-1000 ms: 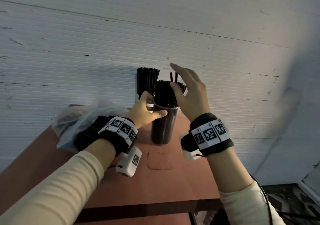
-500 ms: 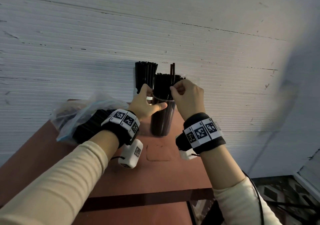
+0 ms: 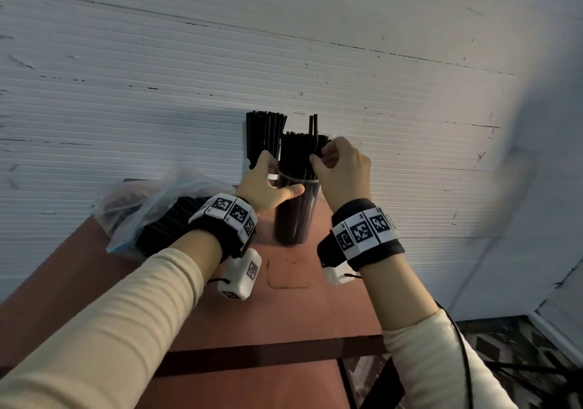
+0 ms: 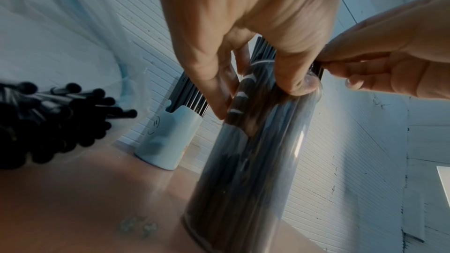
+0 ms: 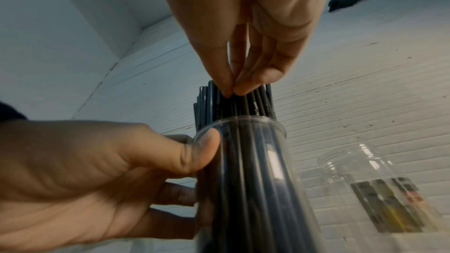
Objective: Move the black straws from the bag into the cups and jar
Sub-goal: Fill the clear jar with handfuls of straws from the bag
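White ribbed wall panels fill the background, and a reddish-brown table (image 3: 220,307) juts out from them towards you. Your left hand (image 3: 263,187) wraps the clear tall cup (image 3: 295,216) near its rim, thumb across the front, fingers round the far side; the cup stands on the table, packed with black straws (image 3: 299,159) that rise above its lip. Your right hand (image 3: 342,172) is up at the straw tops, thumb and fingertips (image 5: 241,84) pinched together on a straw or two there, the rest of the fingers curled in. Two straws poke up higher than the rest of the bundle. Behind the clear cup, against the wall, a white cup (image 4: 170,139) with a small drawn face holds its own bunch of straws. Off to your left, the clear plastic bag (image 3: 148,206) lies on the table, a stack of black straws inside it, their ends pointing towards the cups. From the right wrist view, an empty clear jar (image 5: 370,186) with a label stands just beside the tall cup, on its right.
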The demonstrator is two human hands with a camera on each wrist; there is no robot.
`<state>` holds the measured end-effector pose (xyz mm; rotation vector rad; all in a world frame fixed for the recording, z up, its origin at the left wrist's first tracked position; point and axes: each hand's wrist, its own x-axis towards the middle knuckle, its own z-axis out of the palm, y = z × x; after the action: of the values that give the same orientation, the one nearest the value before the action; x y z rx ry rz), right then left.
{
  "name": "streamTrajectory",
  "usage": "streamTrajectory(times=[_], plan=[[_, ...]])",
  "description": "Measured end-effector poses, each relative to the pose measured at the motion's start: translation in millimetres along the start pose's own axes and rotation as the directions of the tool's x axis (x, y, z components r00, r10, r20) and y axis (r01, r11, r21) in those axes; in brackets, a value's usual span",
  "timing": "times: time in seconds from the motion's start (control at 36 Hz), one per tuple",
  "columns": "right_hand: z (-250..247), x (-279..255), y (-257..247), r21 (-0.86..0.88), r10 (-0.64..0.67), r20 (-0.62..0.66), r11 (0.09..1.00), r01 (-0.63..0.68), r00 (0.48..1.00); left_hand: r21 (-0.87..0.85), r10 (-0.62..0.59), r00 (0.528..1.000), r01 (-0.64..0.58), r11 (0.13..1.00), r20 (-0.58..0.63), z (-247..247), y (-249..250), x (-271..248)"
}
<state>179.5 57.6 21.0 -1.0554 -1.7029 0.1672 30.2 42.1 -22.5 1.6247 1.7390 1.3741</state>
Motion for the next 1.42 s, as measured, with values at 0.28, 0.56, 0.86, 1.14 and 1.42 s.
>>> streamTrajectory(times=[0.28,0.56,0.86,1.14,1.42], plan=[[0.9,-0.3,-9.4,-0.025,0.052,0.037,0.998,-0.051,0.998,0.013,-0.005,1.0,0.005,1.0,0.002,-1.1,0.3,-0.1],[2.0,-0.9,-13.7,-0.017,0.105,0.078,0.994,-0.104,0.991,0.021,-0.002,1.0,0.002,1.0,-0.006,0.1,-0.3,1.5],[3.0,2.1,-14.5,-0.049,0.07,0.112,0.997,-0.065,0.991,0.022,-0.002,1.0,0.003,1.0,-0.01,1.1,1.8,2.8],[3.8,8.0,-16.1,-0.026,0.08,0.118,0.997,-0.078,0.99,0.009,-0.008,1.0,0.008,1.0,0.012,-1.0,4.5,1.1],[5.3,11.1,-15.2,-0.046,0.073,0.177,0.997,-0.066,0.981,0.026,0.003,1.0,-0.003,1.0,0.012,-1.3,6.6,-0.2]])
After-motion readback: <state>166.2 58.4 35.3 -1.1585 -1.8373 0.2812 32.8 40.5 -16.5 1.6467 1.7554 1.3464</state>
